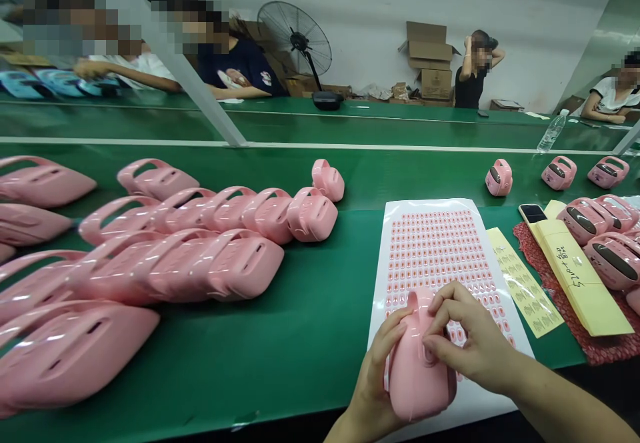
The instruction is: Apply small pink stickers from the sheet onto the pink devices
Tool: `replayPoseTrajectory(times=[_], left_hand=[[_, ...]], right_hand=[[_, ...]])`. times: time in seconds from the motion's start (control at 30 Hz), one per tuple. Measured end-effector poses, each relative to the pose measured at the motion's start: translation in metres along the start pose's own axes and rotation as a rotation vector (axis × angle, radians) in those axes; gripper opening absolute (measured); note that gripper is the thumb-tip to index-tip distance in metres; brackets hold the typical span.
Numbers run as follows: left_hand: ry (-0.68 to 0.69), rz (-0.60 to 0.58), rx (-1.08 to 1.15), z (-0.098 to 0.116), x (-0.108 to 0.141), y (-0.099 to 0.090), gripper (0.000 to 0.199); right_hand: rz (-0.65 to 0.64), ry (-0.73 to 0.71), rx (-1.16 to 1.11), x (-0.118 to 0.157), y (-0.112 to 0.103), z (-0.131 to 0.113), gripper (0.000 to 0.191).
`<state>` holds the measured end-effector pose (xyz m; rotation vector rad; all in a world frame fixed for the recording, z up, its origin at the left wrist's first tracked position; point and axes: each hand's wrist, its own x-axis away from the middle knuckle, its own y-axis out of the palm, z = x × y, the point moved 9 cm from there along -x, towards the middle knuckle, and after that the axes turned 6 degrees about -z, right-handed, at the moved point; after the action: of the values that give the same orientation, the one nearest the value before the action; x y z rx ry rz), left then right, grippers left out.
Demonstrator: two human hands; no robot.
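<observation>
A glossy pink plastic housing (417,379) with a handle loop is held over the lower part of a white sheet (377,309) of small pink stickers. My left hand (377,369) wraps round its left side and supports it. Bent fingers of my right hand (463,336) press at a small round spot on the housing's upper right side, thumb and fingertips close together. Whether a sticker is between those fingertips cannot be made out. Just right of the sheet lies a yellow label sheet (527,286).
Rows of pink housings (235,266) fill the left of the green table (300,363). To the right are yellow paper (580,276), red cloth (595,346), a phone (533,213) and more housings (615,259). A bottle (553,131) and several people are beyond.
</observation>
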<state>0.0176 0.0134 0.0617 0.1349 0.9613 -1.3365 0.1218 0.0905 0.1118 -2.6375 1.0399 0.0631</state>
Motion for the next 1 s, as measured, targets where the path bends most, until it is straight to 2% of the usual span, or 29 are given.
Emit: replayPoseTrajectory(times=[0.23,0.4,0.53,0.67,0.8,0.9,0.93,1.0], left_hand=[[-0.053,0.019,-0.002,-0.003,0.004,0.001,0.090],[-0.019,0.028,-0.005,0.000,0.003,0.000,0.090],[0.001,-0.009,0.003,0.003,-0.003,0.001,0.088],[0.024,-0.023,0.018,0.006,-0.007,0.002,0.084],[0.051,-0.023,0.046,0.005,-0.004,0.002,0.076],[-0.074,-0.014,0.155,-0.019,0.002,0.011,0.079],[-0.151,0.002,0.202,-0.032,0.004,0.016,0.086],[-0.276,0.022,0.278,-0.055,0.006,0.029,0.097]], right_hand=[[0.037,-0.048,0.056,0.002,0.003,-0.001,0.015],[0.027,-0.150,0.117,0.003,0.005,-0.007,0.011],[-0.083,-0.237,0.093,0.003,0.010,-0.007,0.042],[-0.170,-0.125,-0.003,0.002,0.014,0.006,0.060],[-0.108,-0.050,-0.083,0.001,0.013,0.012,0.049],[-0.006,-0.064,-0.001,-0.008,-0.004,0.021,0.039],[0.054,-0.017,0.097,-0.012,-0.019,0.031,0.037],[0.211,0.170,0.362,-0.018,-0.063,0.057,0.032]])
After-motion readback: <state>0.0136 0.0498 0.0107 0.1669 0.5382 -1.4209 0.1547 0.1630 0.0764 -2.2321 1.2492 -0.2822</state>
